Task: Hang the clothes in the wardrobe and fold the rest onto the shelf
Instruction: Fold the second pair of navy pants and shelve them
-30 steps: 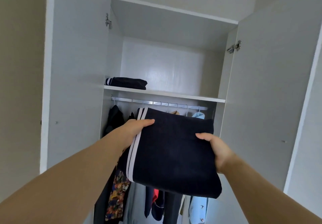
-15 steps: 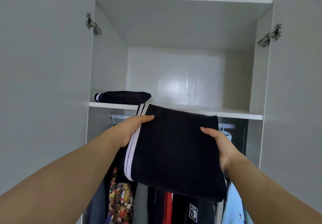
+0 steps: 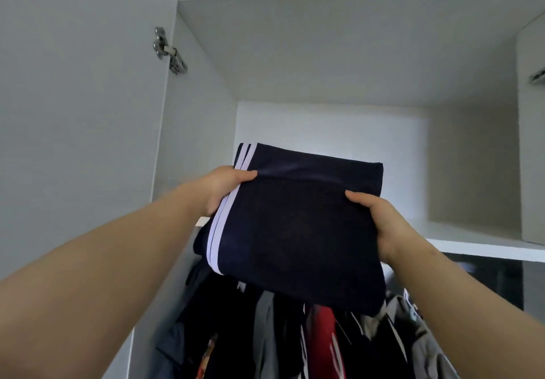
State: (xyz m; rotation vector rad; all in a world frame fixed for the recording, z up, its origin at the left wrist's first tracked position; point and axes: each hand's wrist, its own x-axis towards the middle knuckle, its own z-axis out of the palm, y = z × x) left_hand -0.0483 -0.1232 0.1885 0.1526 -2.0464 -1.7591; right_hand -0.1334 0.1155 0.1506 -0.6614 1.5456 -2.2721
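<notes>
Folded navy garment [image 3: 295,231]: held up between both hands, before the upper compartment of the wardrobe [image 3: 324,54]; the shelf [image 3: 483,246] shows just beyond the right hand, hanging clothes [image 3: 295,334] below both.
Handling: looks soft and light, likely to sag or unfold; the two side edges seem the sensible grip.
Left hand [image 3: 225,187]: clasps the white-striped edge, thumb on top, fingers hidden beneath.
Right hand [image 3: 380,219]: grips the opposite edge, thumb pressed on top.

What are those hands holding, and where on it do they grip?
A folded navy garment: the left hand grips its white-striped edge, the right hand its opposite edge.
</notes>
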